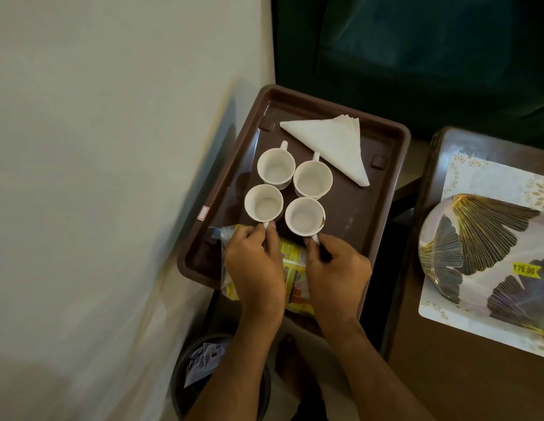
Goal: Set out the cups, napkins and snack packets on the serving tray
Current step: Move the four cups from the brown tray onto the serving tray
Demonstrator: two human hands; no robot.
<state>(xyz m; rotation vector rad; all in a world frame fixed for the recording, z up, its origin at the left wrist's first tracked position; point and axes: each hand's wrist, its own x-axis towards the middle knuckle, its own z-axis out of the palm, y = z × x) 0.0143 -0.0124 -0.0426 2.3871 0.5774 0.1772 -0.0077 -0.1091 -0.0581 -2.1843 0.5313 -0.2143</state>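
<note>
Four plain white cups (290,189) just beyond my fingers, white folded napkins (328,145) farther off, brown tray (383,189) beneath, yellow printed snack packet (295,268) under my hands, gold-and-dark leaf-patterned plate (477,235) to my right.

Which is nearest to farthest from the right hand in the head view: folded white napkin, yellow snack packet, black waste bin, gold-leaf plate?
From the right hand:
1. Yellow snack packet, beside it on the brown tray.
2. Gold-leaf plate, off to the right, and folded white napkin, at the tray's far end: too close to call.
3. Black waste bin, lower left.
</note>
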